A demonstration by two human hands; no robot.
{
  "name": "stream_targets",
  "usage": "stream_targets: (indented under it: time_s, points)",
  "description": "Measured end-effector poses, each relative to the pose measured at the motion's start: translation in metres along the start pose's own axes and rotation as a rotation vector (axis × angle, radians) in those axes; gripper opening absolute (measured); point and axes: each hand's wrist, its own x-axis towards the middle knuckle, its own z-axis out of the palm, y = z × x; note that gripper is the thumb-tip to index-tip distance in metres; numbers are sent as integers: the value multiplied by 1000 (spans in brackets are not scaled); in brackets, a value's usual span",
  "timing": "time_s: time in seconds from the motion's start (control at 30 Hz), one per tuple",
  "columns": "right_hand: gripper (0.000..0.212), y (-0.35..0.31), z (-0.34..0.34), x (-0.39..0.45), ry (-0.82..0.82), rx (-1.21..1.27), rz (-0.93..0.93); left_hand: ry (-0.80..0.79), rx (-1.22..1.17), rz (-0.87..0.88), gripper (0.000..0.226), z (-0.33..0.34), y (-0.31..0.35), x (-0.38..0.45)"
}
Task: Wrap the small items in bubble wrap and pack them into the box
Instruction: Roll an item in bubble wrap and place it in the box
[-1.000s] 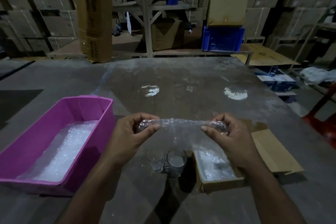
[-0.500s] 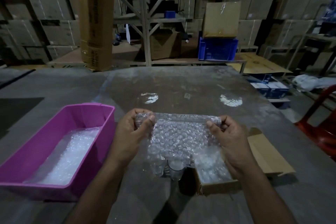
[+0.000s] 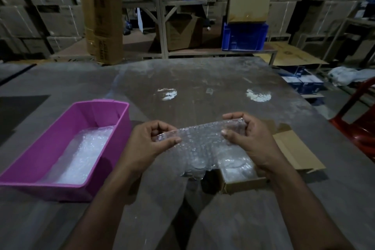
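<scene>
Between my hands: a sheet of bubble wrap [image 3: 199, 144] stretched flat, its near edge hanging down over the glasses [image 3: 195, 166].
Left hand [image 3: 154, 142]: thumb and fingers pinch the sheet's left top corner.
Right hand [image 3: 246, 138]: thumb and fingers pinch the right top corner, slightly higher than the left.
Glasses: two seem to stand on the table [image 3: 203, 79] below the sheet, blurred through the plastic; I cannot count them for sure.
Box [image 3: 243, 182]: open cardboard, under my right wrist, just beside the glasses, with wrap inside.
Tub [image 3: 60, 144]: pink, left of my left hand, holding spare wrap.
Doing it well, I judge: keep the sheet taut and level, lay it flat, centre one glass on it, then roll snugly so no glass shows.
</scene>
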Motion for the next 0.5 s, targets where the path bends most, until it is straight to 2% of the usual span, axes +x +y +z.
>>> stream_targets:
  time_s: [0.13, 0.3, 0.43, 0.5]
  points:
    - [26, 6, 2, 1, 53, 50, 5, 36, -125, 14, 19, -1, -6, 0]
    - [22, 8, -5, 6, 160, 217, 49, -100, -155, -14, 40, -4, -17, 0]
    - [14, 8, -8, 9, 172, 230, 42, -81, -174, 8, 21, 5, -17, 3]
    - [28, 9, -10, 9, 106, 231, 59, -52, -187, 34, 16, 9, -16, 4]
